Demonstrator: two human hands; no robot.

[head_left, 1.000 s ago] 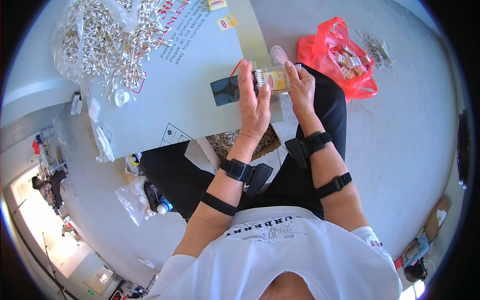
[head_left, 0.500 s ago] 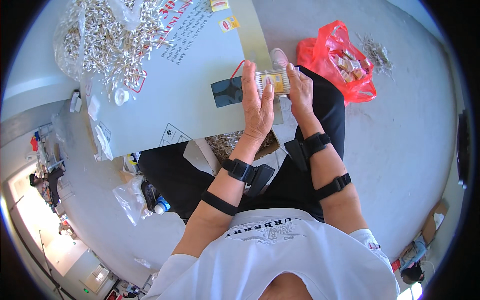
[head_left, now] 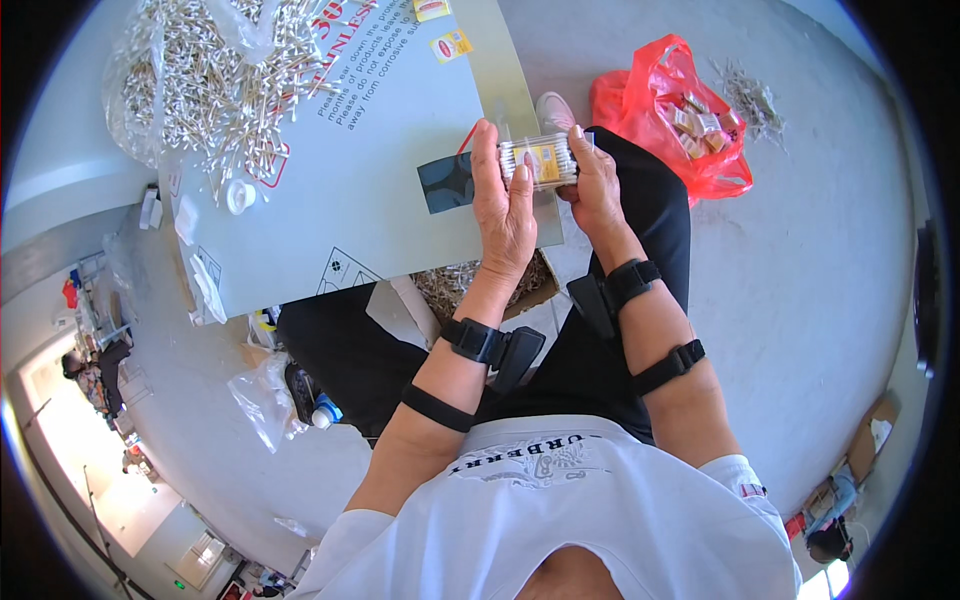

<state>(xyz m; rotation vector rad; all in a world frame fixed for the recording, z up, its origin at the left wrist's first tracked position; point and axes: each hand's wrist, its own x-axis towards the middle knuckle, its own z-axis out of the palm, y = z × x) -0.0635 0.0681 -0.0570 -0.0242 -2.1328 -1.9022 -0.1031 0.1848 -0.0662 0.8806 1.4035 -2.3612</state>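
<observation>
A clear pack of cotton swabs (head_left: 551, 163) with a yellow label is held between my two hands above the table's right edge. My left hand (head_left: 503, 210) grips its left end, the thumb lying over the front. At the other end, my right hand (head_left: 597, 190) holds it with the thumb along the top and fingers curled beneath. The white swab tips show through the clear wrapping. A big heap of loose cotton swabs (head_left: 225, 85) lies partly in a clear plastic bag at the table's far left.
The grey table (head_left: 350, 220) carries yellow label cards (head_left: 451, 45), a white tape roll (head_left: 241, 196) and a dark sheet (head_left: 445, 184). An open red bag (head_left: 650, 120) of filled packs stands on the floor at right, near scattered swabs (head_left: 752, 103). An open carton (head_left: 450, 295) sits below the table edge.
Both hands have shifted slightly left with the pack. My right fingers have curled further under its right end, and the pack is turned a little.
</observation>
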